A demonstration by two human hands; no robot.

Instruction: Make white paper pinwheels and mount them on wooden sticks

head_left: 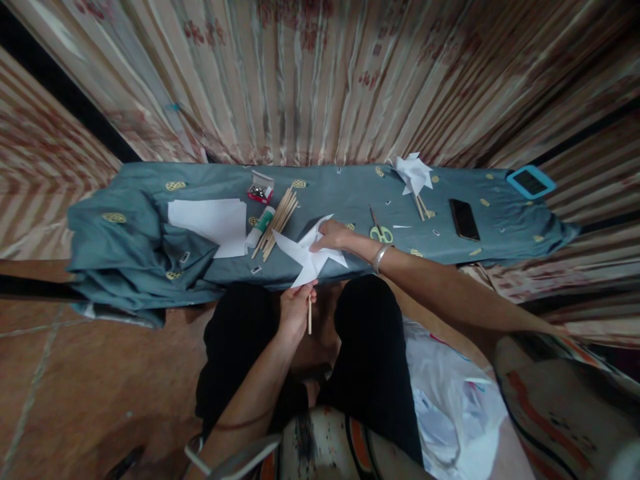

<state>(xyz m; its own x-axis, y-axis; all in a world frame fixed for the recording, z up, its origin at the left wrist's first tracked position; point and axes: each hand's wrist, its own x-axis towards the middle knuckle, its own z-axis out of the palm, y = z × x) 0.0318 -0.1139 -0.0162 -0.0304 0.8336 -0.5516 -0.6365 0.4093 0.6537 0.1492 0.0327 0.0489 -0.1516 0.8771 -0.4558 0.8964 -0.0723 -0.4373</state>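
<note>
A white paper pinwheel is held over the front edge of the cloth-covered table, just above my knees. My left hand is closed around its thin wooden stick, whose lower end pokes out below the fingers. With thumb and fingers my right hand pinches the pinwheel's folded paper near the upper right blade. Its fingertips are partly hidden by the paper. Close to the left of the pinwheel lie a bundle of wooden sticks and a glue stick with a green label.
White paper sheets lie on the left of the blue-grey cloth. An open box of pins stands behind the glue. To the right are green-handled scissors, finished pinwheels, a phone and a blue-framed device.
</note>
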